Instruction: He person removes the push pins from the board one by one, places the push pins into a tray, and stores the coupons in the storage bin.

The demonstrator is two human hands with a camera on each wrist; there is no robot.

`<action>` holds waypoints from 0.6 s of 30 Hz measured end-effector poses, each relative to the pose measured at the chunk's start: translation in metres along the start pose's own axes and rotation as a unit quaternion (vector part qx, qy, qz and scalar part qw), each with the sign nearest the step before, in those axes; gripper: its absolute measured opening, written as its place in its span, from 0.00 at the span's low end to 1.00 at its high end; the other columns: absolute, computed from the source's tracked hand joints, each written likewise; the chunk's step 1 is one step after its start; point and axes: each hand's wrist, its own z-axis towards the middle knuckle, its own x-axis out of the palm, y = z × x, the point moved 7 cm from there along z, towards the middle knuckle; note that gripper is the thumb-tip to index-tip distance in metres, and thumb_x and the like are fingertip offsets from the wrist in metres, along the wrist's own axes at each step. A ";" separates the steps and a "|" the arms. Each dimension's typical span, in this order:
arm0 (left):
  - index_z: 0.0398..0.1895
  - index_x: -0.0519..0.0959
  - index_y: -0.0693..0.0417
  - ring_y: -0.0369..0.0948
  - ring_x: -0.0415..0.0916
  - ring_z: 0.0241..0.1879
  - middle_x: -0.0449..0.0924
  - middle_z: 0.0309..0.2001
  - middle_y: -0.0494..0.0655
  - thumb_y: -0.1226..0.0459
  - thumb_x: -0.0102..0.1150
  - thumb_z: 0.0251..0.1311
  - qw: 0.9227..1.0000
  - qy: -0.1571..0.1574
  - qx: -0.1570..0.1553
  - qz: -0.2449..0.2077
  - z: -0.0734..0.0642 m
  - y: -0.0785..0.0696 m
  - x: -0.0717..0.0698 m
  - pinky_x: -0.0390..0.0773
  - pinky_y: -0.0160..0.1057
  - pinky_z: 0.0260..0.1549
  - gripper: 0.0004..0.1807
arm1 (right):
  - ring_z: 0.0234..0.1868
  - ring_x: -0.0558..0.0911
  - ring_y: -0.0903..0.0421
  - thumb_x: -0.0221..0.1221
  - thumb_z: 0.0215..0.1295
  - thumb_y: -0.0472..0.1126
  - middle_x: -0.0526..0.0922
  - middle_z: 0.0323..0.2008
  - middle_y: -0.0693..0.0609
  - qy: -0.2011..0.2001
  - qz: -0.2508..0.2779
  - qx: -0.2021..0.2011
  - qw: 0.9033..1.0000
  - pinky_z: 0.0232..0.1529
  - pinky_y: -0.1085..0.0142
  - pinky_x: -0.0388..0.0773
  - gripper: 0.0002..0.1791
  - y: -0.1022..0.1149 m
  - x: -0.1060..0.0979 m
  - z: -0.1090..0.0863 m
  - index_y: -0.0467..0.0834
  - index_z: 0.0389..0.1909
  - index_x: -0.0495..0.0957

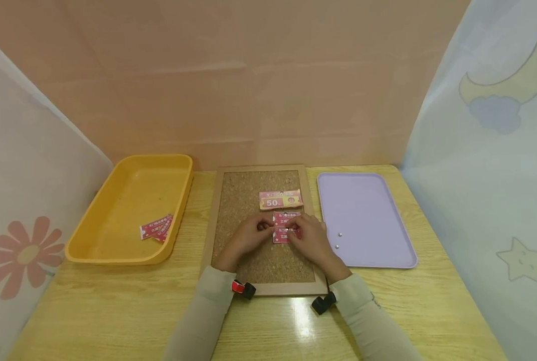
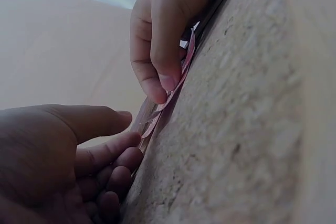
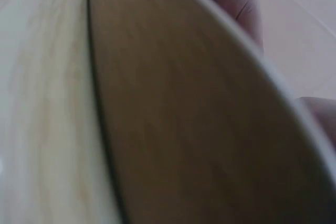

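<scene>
On the cork board (image 1: 250,260), two red coupons lie one below the other, an upper coupon (image 1: 279,216) and a lower coupon (image 1: 279,238). Above them a larger coupon (image 1: 273,201) marked 50 is pinned on. My right hand (image 1: 312,238) pinches a small shiny pushpin (image 1: 288,230) at the top of the lower coupon, covering its right part. At that coupon's left edge is my left hand (image 1: 249,234), thumb and fingers apart in the left wrist view, fingertips right by the paper. The board's frame (image 3: 173,103) blocks most of the right wrist view.
A yellow tray (image 1: 128,260) at the left holds several loose red coupons (image 1: 156,228). On the right is a purple tray (image 1: 365,210) with two pushpins (image 1: 339,234) near its left edge. Paper walls (image 1: 268,85) stand behind and at both sides.
</scene>
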 end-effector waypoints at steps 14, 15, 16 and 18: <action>0.35 0.81 0.51 0.40 0.72 0.33 0.76 0.32 0.42 0.59 0.63 0.63 1.000 -0.005 0.016 0.012 0.000 0.001 0.000 0.72 0.39 0.33 0.05 | 0.33 0.70 0.57 0.61 0.59 0.44 0.75 0.33 0.59 -0.014 -0.037 -0.003 0.999 0.34 0.57 0.59 0.06 0.004 0.001 0.001 0.52 0.37 0.80; 0.35 0.81 0.51 0.39 0.71 0.33 0.76 0.32 0.42 0.59 0.63 0.63 1.000 -0.005 0.019 0.015 0.001 0.001 0.000 0.72 0.39 0.34 0.05 | 0.33 0.70 0.57 0.61 0.59 0.44 0.75 0.33 0.60 -0.013 -0.042 -0.005 0.999 0.34 0.57 0.59 0.05 0.004 0.001 0.001 0.52 0.37 0.80; 0.34 0.81 0.50 0.39 0.71 0.33 0.76 0.32 0.42 0.59 0.63 0.63 1.000 -0.006 0.021 0.017 0.001 0.002 0.000 0.72 0.39 0.34 0.05 | 0.33 0.70 0.57 0.61 0.60 0.44 0.74 0.32 0.60 -0.013 -0.046 -0.008 0.999 0.34 0.57 0.59 0.05 0.005 0.000 0.001 0.52 0.37 0.80; 0.34 0.81 0.50 0.38 0.71 0.33 0.76 0.33 0.41 0.60 0.63 0.63 0.999 -0.007 0.027 0.022 0.002 0.002 0.001 0.72 0.39 0.34 0.04 | 0.32 0.70 0.56 0.60 0.60 0.44 0.74 0.32 0.59 -0.014 -0.053 -0.015 0.998 0.33 0.57 0.59 0.05 0.007 -0.001 0.001 0.53 0.38 0.81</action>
